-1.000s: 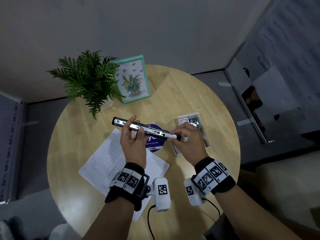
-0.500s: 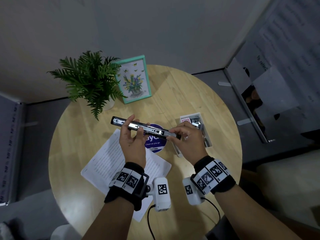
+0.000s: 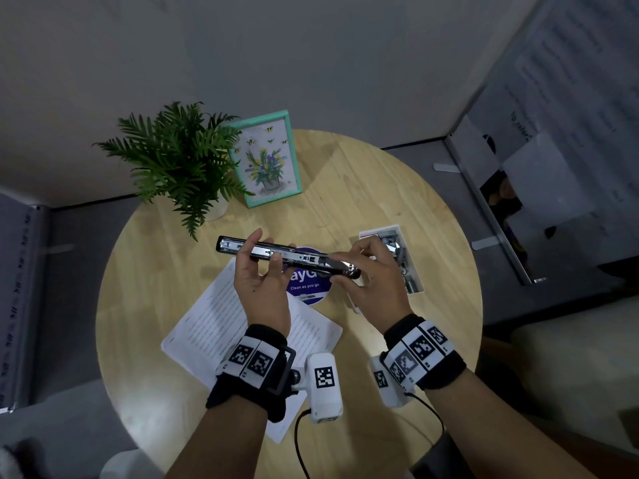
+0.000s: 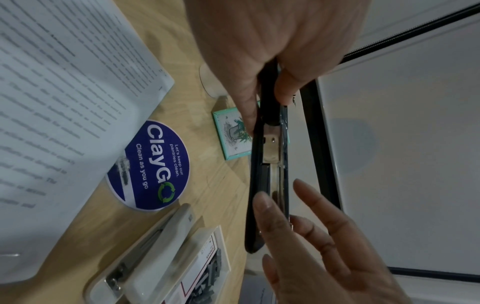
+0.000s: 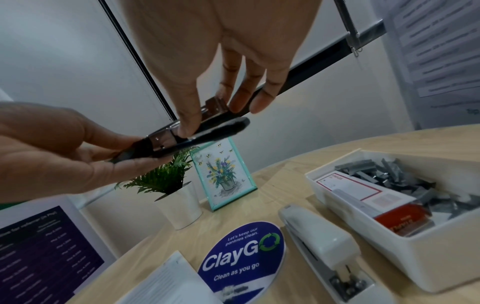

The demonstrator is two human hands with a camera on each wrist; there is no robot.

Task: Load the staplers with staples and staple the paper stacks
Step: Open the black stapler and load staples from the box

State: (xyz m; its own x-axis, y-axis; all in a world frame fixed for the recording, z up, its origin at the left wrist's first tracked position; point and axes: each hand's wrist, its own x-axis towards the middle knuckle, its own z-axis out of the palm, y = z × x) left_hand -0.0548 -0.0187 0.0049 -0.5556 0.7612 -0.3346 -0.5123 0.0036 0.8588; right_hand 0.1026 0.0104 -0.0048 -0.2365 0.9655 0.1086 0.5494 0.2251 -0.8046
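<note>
From the head view, a black stapler (image 3: 287, 256) is held level above the round wooden worktop (image 3: 380, 188), swung wide open so its metal staple channel faces up. The left hand (image 3: 262, 288) grips its left half, thumb on the near side and fingers wrapped over the far edge. The right hand (image 3: 373, 281) pinches the right end between thumb and fingertips. Under the hands lie a printed paper stack (image 3: 221, 323) and a round blue ClayGo sticker (image 3: 307, 288); a white tray of staples (image 3: 397, 261) sits to the right, a potted fern (image 3: 179, 160) and a teal picture frame (image 3: 268, 157) at the back.

In the left wrist view, the left hand's thumb and fingers (image 4: 249, 102) clasp the black stapler (image 4: 267, 164) on both sides, while the right hand (image 4: 324, 246) closes on its other end. Down on the worktop a white stapler (image 4: 145, 257) lies just beside the staple tray (image 4: 207, 267).

In the right wrist view, the right hand's thumb and fingers (image 5: 189, 115) nip the stapler's end (image 5: 207, 131), with the left hand (image 5: 57, 148) grasping it from the other side. The white stapler (image 5: 319, 242) rests between the sticker (image 5: 244, 259) and the tray (image 5: 389, 236).
</note>
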